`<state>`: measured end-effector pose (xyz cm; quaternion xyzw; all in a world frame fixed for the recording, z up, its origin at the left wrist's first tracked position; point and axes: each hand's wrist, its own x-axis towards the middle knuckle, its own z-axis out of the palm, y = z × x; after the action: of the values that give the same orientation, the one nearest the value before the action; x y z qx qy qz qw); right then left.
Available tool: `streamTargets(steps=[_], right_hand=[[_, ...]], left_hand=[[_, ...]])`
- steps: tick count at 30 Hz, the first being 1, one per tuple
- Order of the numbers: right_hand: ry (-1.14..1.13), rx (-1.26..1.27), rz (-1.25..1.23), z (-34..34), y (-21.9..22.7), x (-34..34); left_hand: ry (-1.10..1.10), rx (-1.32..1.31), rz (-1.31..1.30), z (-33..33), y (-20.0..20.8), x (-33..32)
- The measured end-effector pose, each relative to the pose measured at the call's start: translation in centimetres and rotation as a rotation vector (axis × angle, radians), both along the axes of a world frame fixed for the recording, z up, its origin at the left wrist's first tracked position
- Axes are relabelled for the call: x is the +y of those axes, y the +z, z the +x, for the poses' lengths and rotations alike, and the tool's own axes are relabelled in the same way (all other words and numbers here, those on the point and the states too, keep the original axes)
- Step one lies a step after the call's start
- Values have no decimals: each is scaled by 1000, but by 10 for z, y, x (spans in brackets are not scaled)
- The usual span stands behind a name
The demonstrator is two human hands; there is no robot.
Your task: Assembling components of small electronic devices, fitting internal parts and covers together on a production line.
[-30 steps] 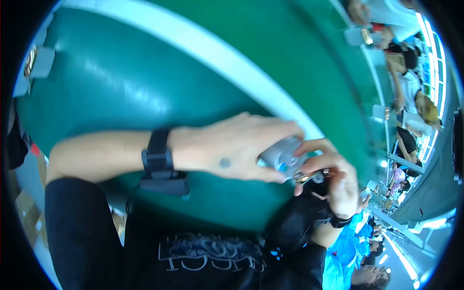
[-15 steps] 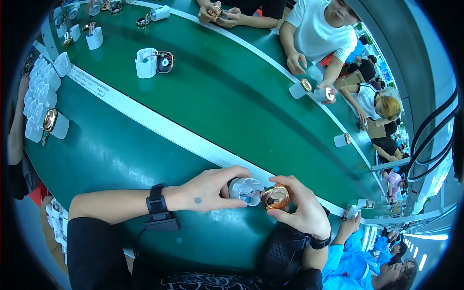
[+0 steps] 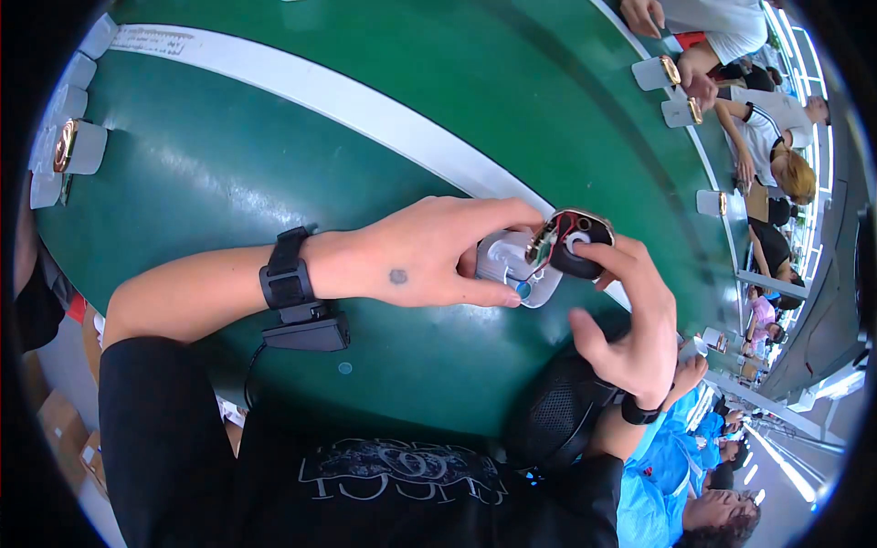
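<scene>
My left hand (image 3: 425, 251) grips a white plastic housing (image 3: 498, 254) between thumb and fingers, its open end facing up. Down inside the housing a small blue round part (image 3: 523, 289) shows. Against the housing's upper right edge, a gold-rimmed cap (image 3: 557, 251) is tipped so its black underside shows, with red wires and a bit of circuit board. My right hand (image 3: 639, 306) has its index finger on the cap's underside, and other fingers lie partly hidden behind the cap. The right thumb stands apart from it. Wires seem to run from cap to housing.
Several white housings (image 3: 68, 99) are lined up at the far left, beside one with a gold cap (image 3: 66, 146). A white strip (image 3: 365, 100) crosses the green table (image 3: 210, 155). More capped housings (image 3: 650, 75) stand at the right, near co-workers. A black mesh item (image 3: 557, 402) lies by my right forearm.
The cap has been turned over, from its gold top to its black, wired underside. My right thumb has come off it. The view has shifted, and both hands appear higher in it.
</scene>
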<state>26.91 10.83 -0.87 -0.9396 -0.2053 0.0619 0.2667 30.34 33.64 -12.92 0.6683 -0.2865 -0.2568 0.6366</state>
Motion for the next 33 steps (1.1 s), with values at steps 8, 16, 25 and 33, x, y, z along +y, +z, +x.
streamTargets(steps=[8,16,25,33], right_hand=[[-210,40,227,-10,-16,0],[152,-257,127,4,-20,-30],[237,184,403,3,1,-35],[197,-73,5,7,2,-27]], left_hand=[[-17,-31,35,-3,3,0],[9,-77,35,-4,-2,-2],[26,-91,-21,-4,-4,-2],[38,-118,-62,-1,-2,0]])
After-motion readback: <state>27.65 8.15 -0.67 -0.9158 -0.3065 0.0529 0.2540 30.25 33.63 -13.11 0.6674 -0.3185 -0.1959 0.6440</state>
